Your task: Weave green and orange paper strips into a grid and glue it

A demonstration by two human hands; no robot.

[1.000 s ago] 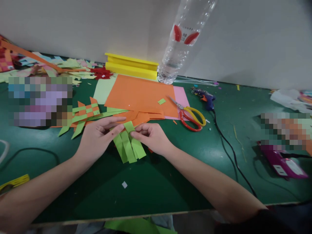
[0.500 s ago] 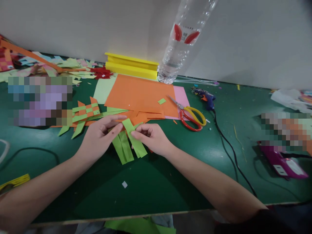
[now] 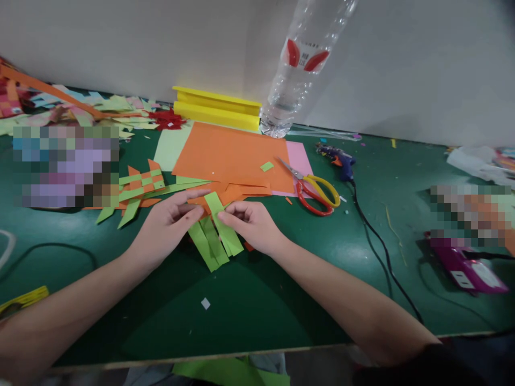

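Between my hands hang several light green paper strips [image 3: 213, 244], with orange paper strips [image 3: 207, 199] crossing behind them. My left hand [image 3: 171, 225] pinches the left part of these strips between thumb and fingers, its index finger stretched out. On the right, my right hand [image 3: 249, 225] has its fingers curled, thumb and index closed on a green strip [image 3: 226, 228]. How the strips interlace is partly hidden by my fingers. A woven green and orange paper piece [image 3: 142, 183] with loose tails lies left of my left hand.
Orange paper sheets [image 3: 233, 153] lie beyond my hands, with red and yellow scissors [image 3: 316, 193] at their right edge. A glue gun [image 3: 340, 161] with its cord, a water bottle [image 3: 281, 102], a folded yellow piece [image 3: 217, 110] and a purple power strip [image 3: 466, 265] surround them.
The lower ends of the left green strips have swung slightly to the right, closer to the strip at my right hand. Both hands keep nearly the same place.
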